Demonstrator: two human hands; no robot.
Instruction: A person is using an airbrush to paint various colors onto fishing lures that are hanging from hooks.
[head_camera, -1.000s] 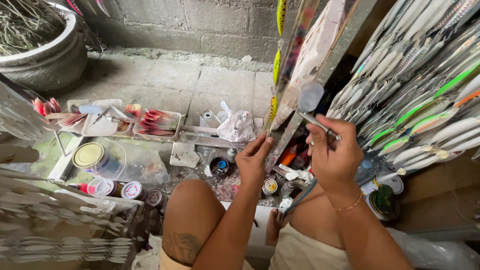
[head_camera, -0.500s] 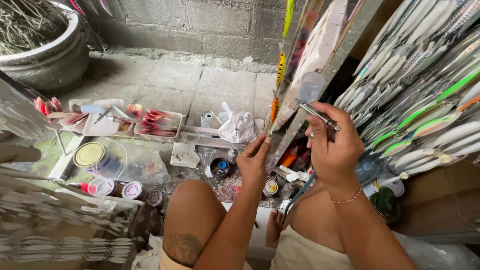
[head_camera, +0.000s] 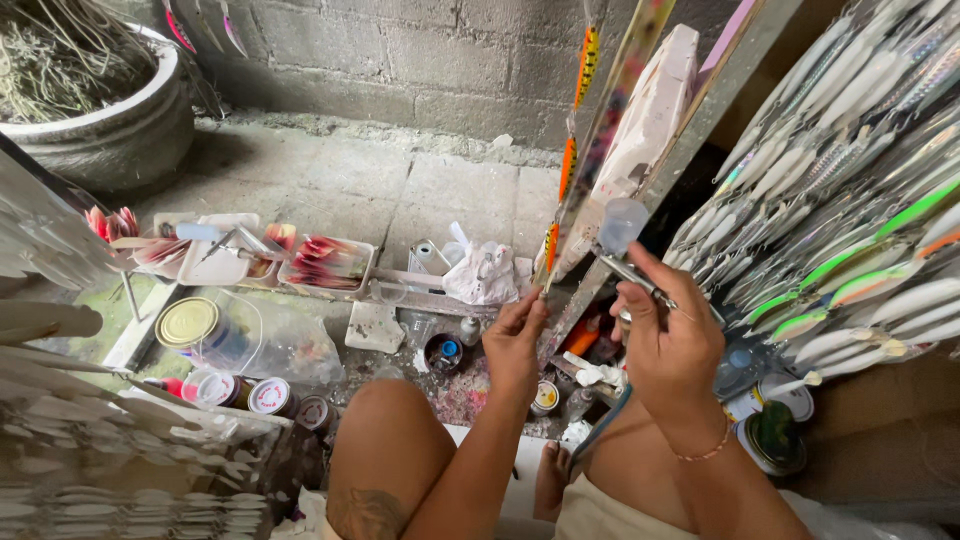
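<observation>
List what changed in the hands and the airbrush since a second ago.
Little moved: the right hand keeps the airbrush aimed at the lure strip, shifted slightly left. The left hand still pinches the strip's lower end. Paint jars unchanged.

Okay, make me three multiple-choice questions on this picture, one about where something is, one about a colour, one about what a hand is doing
1. Where does the stone planter stand?
A. upper left, on the paving
B. on the person's knee
C. among the hanging lures

2. What colour is the lid of the round tin at the left?
A. blue
B. gold
C. black

3. What is the right hand doing?
A. resting open on the floor
B. gripping an airbrush with a clear cup
C. lifting a tin

Key: 1 A, it sits by the block wall at the upper left. 2 B, the lid shines gold. 3 B, the fingers close round the airbrush while the left hand pinches the lure strip's lower end.
</observation>
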